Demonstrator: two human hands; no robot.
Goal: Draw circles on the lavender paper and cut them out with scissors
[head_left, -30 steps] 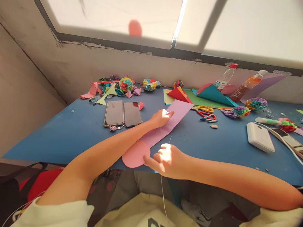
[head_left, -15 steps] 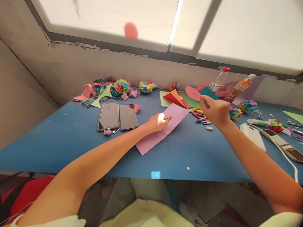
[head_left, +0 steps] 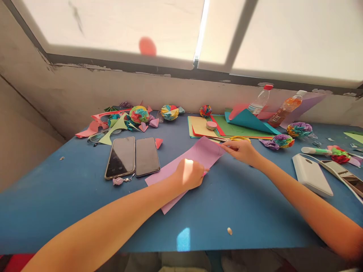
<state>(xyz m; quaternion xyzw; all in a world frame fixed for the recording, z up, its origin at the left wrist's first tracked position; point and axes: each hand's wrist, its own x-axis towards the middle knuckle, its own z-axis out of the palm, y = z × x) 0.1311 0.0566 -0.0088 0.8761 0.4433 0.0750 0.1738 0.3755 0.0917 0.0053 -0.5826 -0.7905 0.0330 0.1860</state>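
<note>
A long lilac paper sheet (head_left: 172, 165) lies slanted on the blue table, with a thin circle outline drawn at its far end. My left hand (head_left: 191, 173) is closed over the middle of the sheet, its fingertips at the right edge. Something small and bright pink shows at those fingertips, too small to name. My right hand (head_left: 238, 151) pinches the far right corner of the sheet between thumb and fingers. Behind that hand are scissors with yellow handles (head_left: 239, 139), partly hidden. The pink paper disc seen earlier cannot be made out in my hands.
Two phones (head_left: 120, 156) lie to the left. Coloured paper sheets (head_left: 198, 126) carry a small round pinkish item (head_left: 211, 125). Paper pompoms (head_left: 139, 114), bottles (head_left: 286, 109) and scraps (head_left: 116, 128) line the back. A white power bank (head_left: 312, 175) is on the right.
My right hand has come down and left from the air, where it held a pink paper disc, to the sheet's corner. My left hand has shifted to the sheet's right edge. The view has tilted up.
</note>
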